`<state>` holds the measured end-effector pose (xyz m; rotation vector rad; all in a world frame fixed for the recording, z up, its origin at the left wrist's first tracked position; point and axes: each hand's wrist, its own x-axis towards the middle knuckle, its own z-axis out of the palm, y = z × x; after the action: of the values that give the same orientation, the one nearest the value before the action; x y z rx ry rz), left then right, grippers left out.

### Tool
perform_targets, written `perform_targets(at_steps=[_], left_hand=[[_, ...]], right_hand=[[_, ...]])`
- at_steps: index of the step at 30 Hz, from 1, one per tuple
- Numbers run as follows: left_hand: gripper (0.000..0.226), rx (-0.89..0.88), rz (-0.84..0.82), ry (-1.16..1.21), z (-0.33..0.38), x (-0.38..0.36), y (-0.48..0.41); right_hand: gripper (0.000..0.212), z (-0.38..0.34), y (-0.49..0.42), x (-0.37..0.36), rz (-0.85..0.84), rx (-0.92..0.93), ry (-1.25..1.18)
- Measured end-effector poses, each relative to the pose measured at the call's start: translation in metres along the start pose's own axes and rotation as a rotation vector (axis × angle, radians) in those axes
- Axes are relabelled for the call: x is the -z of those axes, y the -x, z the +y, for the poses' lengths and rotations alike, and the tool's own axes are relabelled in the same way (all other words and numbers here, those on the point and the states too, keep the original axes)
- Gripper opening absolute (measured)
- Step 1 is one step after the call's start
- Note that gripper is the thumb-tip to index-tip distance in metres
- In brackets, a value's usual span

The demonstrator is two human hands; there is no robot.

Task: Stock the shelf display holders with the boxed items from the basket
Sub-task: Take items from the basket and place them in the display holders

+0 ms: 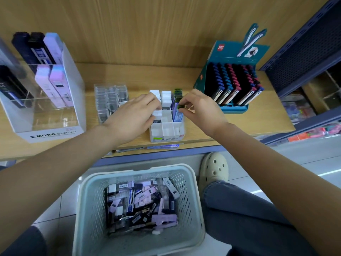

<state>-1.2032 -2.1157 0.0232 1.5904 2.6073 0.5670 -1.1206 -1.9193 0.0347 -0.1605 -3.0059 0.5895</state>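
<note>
Head view: two hands work at the white holder (167,130) on the wooden shelf (239,126).

The left hand (132,118) bends its fingers over a white-topped box (157,113) in the holder's left row and pinches it; the fingers hide most of that box. The right hand (202,109) pinches a green-topped box (181,106) with thumb and first finger, over the holder's right row. Its lower end is hard to make out. More small boxes (142,202) lie jumbled in the pale basket (191,200) on the floor, below the shelf. Their labels are too blurry to read. A clear holder (108,100) stands just left of the hands.
</note>
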Motion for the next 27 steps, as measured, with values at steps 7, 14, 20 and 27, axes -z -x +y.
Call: perform_targets(at_steps=[7,14,20,27], left_hand=[[0.021,-0.004,0.007,0.011,0.001,-0.001,0.0],[0.022,-0.012,0.0,-0.016,0.002,0.001,-0.001],[0.029,0.014,-0.059,-0.08,0.006,0.002,-0.002],[0.035,0.003,0.084,-0.24,0.021,0.01,0.047]], right_hand=[[0.013,-0.004,-0.001,-0.002,0.059,0.036,0.142],[0.014,-0.008,-0.001,-0.003,0.078,0.007,0.208],[0.025,-0.012,0.008,-0.003,0.067,-0.002,0.297],[0.034,-0.034,0.042,-0.018,0.244,0.158,0.297]])
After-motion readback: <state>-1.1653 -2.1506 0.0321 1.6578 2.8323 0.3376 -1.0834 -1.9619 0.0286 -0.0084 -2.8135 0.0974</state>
